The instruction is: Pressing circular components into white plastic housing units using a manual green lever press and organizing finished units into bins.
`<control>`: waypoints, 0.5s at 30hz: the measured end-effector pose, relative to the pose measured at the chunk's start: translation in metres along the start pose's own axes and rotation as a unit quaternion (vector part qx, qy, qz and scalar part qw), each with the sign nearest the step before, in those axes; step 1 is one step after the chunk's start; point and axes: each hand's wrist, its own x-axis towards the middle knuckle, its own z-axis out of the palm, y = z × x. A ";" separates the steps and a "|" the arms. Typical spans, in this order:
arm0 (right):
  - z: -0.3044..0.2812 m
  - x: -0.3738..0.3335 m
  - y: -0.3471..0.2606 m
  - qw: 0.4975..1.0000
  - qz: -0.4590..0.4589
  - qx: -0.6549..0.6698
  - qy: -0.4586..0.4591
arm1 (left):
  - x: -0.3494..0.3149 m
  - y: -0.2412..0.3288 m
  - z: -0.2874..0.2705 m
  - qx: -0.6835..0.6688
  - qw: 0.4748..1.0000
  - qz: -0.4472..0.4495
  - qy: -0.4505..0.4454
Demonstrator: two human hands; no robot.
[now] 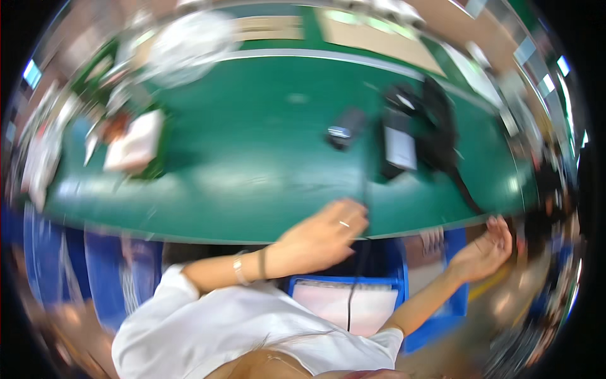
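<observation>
My left hand [331, 227], with a ring and wristbands, is at the table's front edge, fingers curled downward. A thin black cable [351, 306] runs past its fingertips and hangs down in front of me; whether the hand grips it is unclear. Off to the right, my right hand [485, 252] is raised beyond the table edge, palm turned up and fingers loosely bent apart, with nothing visible in it. Close to its fingertips ends a black strap [466, 191] from a black bag-like bundle [438, 126]. Left of the bundle lie a dark box with a pale grey face [399, 148] and a small dark device [346, 128].
The green tabletop [252, 145] carries a white-and-green box [136, 144] on the left and a clear plastic bag [192, 47] at the back. Brown cardboard [379, 39] lies along the far side. Blue bins [123, 268] stand below the front edge. Motion blurs the view.
</observation>
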 end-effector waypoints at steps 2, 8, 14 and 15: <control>0.098 -0.009 -0.042 0.996 -0.025 0.056 -0.070 | -0.039 -0.005 -0.011 -0.157 0.984 0.067 0.054; 0.311 -0.072 -0.145 0.835 -0.300 0.053 -0.459 | -0.207 -0.046 -0.131 -0.177 0.961 -0.114 0.177; 0.423 -0.133 -0.190 0.690 -0.315 0.079 -0.647 | -0.342 -0.144 -0.257 0.167 0.791 -0.318 0.496; 0.439 -0.146 -0.201 0.684 -0.307 0.087 -0.656 | -0.358 -0.169 -0.276 0.222 0.770 -0.327 0.500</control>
